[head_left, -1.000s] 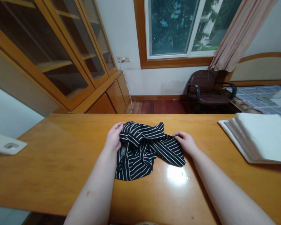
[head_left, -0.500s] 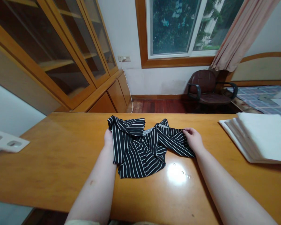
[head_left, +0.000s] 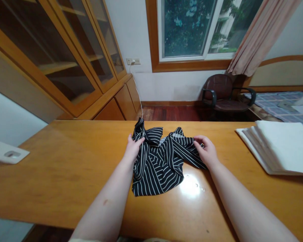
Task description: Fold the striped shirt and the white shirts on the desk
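Observation:
A black garment with thin white stripes [head_left: 158, 169] lies bunched up on the wooden table [head_left: 65, 181]. My left hand [head_left: 133, 148] grips its left part, thumb on the near side, and a fold of cloth stands up above the fingers. On the other side, my right hand [head_left: 205, 149] pinches the end of a narrower striped piece, perhaps a sleeve, between thumb and fingers. Between the hands the cloth is crumpled, and a lighter grey inner side shows near its top edge. The exact cut of the garment cannot be made out.
A stack of folded white sheets or cloths [head_left: 282, 148] rests at the table's right. A white slotted plastic piece [head_left: 10, 153] juts in at the left edge. Beyond the table are a glass-door cabinet [head_left: 73, 80], a brown armchair [head_left: 219, 92] and a bed [head_left: 272, 104].
My left hand has moved right and raised its part of the garment, turning so the thumb shows. My right hand has shifted slightly left, still holding its end.

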{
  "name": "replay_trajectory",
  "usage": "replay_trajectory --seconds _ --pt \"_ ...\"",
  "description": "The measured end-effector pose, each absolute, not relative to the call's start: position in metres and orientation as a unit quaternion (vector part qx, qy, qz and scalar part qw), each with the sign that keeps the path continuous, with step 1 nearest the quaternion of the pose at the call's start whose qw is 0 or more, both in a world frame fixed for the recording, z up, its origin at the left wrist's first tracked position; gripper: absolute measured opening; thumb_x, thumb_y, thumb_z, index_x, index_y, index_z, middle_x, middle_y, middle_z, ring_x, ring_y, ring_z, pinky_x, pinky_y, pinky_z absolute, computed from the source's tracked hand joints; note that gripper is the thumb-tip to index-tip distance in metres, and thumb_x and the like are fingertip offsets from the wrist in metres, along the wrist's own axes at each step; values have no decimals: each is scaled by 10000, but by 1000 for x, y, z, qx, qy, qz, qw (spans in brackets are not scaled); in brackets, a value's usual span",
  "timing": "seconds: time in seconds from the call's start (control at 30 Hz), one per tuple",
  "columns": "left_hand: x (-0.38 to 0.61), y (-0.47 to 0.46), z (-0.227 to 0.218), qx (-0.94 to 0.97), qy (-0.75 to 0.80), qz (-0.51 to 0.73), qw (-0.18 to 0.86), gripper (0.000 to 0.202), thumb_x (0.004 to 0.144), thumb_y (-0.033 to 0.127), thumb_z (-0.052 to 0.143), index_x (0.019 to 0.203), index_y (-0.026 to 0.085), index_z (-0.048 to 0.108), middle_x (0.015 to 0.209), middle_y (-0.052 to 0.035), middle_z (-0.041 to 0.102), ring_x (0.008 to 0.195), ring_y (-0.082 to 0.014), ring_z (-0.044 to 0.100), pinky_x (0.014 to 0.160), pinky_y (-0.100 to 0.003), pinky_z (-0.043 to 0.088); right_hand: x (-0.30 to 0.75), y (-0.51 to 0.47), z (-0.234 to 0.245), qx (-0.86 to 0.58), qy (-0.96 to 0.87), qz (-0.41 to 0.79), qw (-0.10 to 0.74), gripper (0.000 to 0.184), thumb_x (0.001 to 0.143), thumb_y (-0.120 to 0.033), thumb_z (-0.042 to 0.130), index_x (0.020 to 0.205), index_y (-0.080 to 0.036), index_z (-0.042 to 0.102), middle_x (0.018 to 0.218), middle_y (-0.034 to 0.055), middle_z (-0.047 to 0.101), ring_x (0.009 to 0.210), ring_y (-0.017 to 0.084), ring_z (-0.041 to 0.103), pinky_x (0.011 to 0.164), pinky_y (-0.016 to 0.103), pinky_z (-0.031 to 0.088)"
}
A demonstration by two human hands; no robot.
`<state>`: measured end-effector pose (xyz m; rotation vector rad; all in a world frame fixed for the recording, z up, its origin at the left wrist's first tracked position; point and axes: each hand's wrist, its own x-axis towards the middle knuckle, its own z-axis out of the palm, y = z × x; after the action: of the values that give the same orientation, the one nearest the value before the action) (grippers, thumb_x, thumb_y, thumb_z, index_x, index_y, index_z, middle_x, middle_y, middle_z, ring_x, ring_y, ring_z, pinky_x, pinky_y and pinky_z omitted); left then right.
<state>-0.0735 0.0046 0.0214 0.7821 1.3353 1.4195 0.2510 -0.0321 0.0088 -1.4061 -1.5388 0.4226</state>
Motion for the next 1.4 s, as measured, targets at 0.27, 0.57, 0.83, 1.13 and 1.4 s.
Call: replay_trajectory --seconds 0.27,0.57,0.83,1.13,1.4 --pt "-37 -16 33 332 477 605 544 321 695 255 625 1007 196 574 981 -33 668 934 -192 639 842 -334 504 207 -75 37 -404 -747 428 309 217 851 -383 573 993 -248 666 936 46 675 848 189 628 751 335 507" --pt "-23 -28 30 510 415 513 552 516 762 206 611 1266 191 499 1142 -97 639 1001 -198 634 948 -387 474 177 -75 9 -426 -660 521 334 573 752 -373 696 1228 -225 413 985 36 599 802 152 585 749 330 486" --pt "-30 -27 27 705 492 433 271 286 791 155 572 1065 221 623 1060 -46 592 876 -159 621 814 -328 538 179 -77 16 -419 -718 477 286 678 671 -456 758 1201 -223 405 960 25 589 877 187 559 775 336 446" --pt "-43 -27 42 784 469 403 60 59 772 175 595 734 200 559 1147 -62 629 1210 -268 502 1079 -528 311 175 -73 15 -409 -776 397 271 207 773 -304 643 630 -201 535 702 -14 489 707 140 485 658 277 375" --pt "-56 -28 38 826 354 436 53 186 790 222 536 619 216 464 719 -13 656 826 -176 655 924 -403 488 200 -55 8 -472 -483 520 524 211 717 -318 646 637 -207 486 569 -60 454 545 104 417 527 239 325"
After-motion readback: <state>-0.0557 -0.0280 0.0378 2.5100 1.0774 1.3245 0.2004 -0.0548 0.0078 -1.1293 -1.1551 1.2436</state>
